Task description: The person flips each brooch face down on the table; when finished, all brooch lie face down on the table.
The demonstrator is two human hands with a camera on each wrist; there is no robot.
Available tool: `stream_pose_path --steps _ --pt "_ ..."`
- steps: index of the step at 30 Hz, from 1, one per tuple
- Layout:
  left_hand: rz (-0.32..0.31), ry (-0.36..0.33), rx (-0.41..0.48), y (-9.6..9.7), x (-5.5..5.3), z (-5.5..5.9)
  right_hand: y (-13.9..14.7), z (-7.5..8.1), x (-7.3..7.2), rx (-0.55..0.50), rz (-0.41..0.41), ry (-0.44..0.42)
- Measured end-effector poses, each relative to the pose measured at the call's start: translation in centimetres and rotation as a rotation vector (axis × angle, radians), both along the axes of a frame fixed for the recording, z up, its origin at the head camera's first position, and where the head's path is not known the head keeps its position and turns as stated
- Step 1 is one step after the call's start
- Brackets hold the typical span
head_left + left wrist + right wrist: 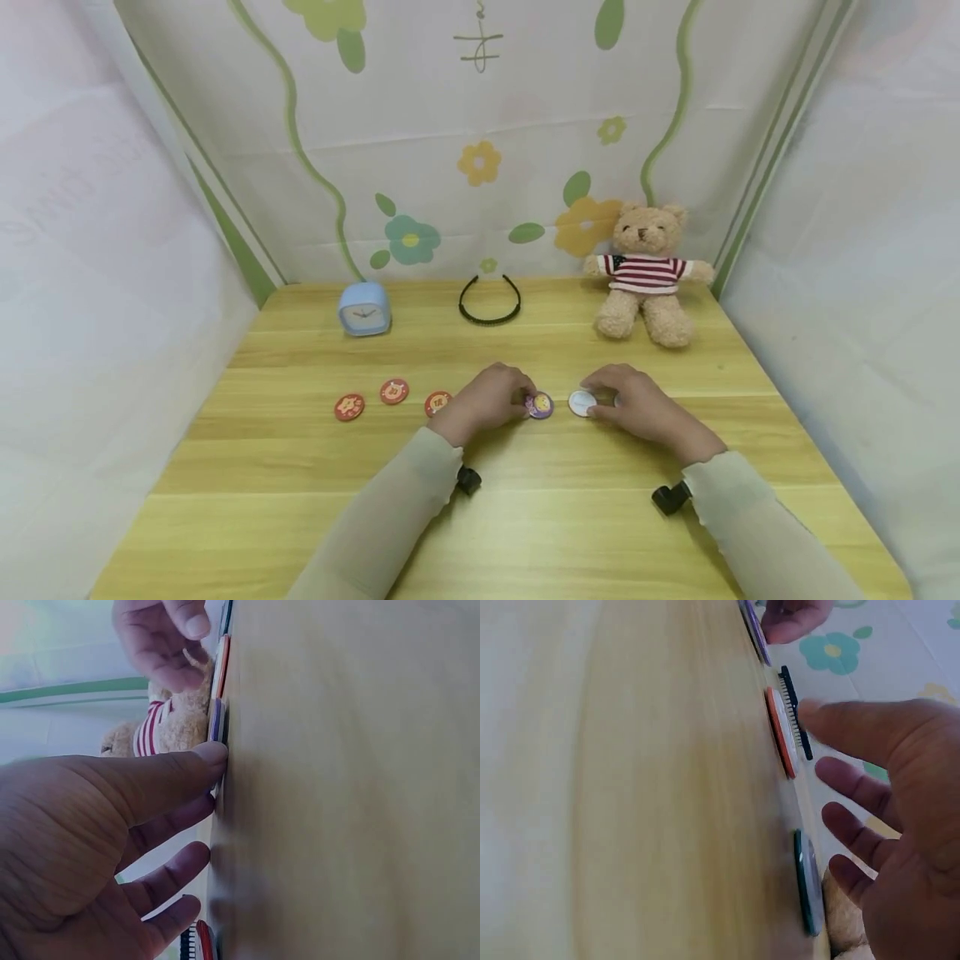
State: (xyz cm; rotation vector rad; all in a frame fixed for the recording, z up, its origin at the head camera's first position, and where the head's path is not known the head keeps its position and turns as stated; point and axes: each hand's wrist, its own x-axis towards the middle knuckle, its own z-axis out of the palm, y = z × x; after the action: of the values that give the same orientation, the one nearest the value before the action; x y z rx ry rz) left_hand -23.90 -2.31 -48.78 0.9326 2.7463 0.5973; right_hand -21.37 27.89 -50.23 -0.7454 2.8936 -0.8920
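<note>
Clerk: Condition of the items at the hands?

Inspector: The purple disc [543, 406] showed a yellow figure on its face and sat at the level of the table [525, 533], directly at the left fingertips. To its right, slightly apart, the white disc [580, 403] lay pale side up; the right wrist view showed its orange edge. A green-edged disc [808, 885] lay beyond, mostly hidden from the head view.

Clerk: Pose of the arms?

Inspector: Both forearms, in pale sleeves [375, 521], angled inward from the near side. The left grip [489, 400] pinched the purple disc by its edge between thumb and index finger, the remaining fingers spread. The right grip [633, 404] arched about the white disc, fingers parted and loose; contact could not be confirmed.

Clerk: Markings?

Inspector: Three red discs [349, 407] at left carried yellow emblems. The rightmost, partly behind the left grip, bore a character too small to read with certainty. The white disc's faint print was illegible, as was pale lettering on the left fabric wall [75, 192].
</note>
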Motion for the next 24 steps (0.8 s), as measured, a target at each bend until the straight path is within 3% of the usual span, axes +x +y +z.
stream_pose_path --steps 12,18,24 --pt "-0.009 0.006 0.026 -0.1 0.1 0.0 -5.2 -0.5 -1.5 -0.003 0.145 0.055" --pt "-0.006 0.012 0.022 -0.1 0.2 0.1 -6.1 -0.6 -1.4 0.025 0.148 0.069" --pt "-0.041 0.022 0.039 -0.5 0.0 0.2 -5.8 -0.4 -1.3 0.021 0.157 0.091"
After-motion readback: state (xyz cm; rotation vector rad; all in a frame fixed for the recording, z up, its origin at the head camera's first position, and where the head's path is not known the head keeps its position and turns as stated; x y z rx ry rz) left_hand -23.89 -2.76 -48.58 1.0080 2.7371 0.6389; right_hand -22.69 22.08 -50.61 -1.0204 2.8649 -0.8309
